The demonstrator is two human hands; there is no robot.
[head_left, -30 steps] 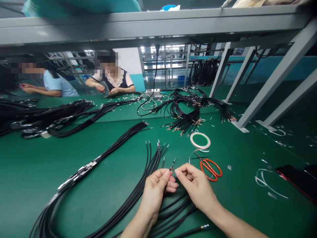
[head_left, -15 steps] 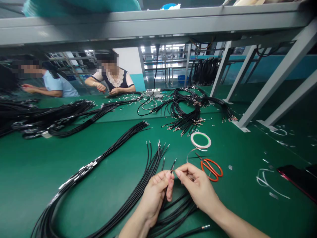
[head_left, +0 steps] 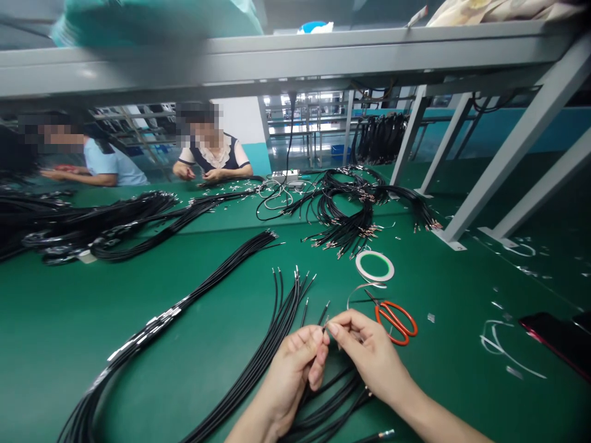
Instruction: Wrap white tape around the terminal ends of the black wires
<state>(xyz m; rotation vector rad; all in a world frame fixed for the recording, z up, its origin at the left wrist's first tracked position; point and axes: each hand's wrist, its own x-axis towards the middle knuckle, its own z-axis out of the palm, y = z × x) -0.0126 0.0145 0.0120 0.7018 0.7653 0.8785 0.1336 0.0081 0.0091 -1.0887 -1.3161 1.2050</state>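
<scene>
My left hand (head_left: 295, 363) is closed, pinching a thin black cable (head_left: 324, 314) near its metal-tipped end. Right beside it, my right hand (head_left: 369, 354) pinches a narrow strip of tape (head_left: 348, 300) at the cable, and the fingertips of both hands nearly touch. That strip leads back toward a white tape roll (head_left: 389, 269) with a green inner ring. Orange-handled scissors (head_left: 405, 314) lie just beyond my right hand. A fanned bundle of black cables (head_left: 272, 329) curves along the left of my hands, and more cables (head_left: 330, 400) run beneath them.
Coiled black cables (head_left: 344, 215) lie farther back, with heaped cables (head_left: 115, 215) at left. Grey metal legs (head_left: 503, 147) stand at right under a shelf beam (head_left: 286, 58). A dark phone-like object (head_left: 554, 338) and tape scraps (head_left: 501, 344) lie at right. Two people sit across the table.
My fingertips have come closer together at the cable, covering more of it. The scene sits slightly lower in view. The co-worker opposite has lowered a hand.
</scene>
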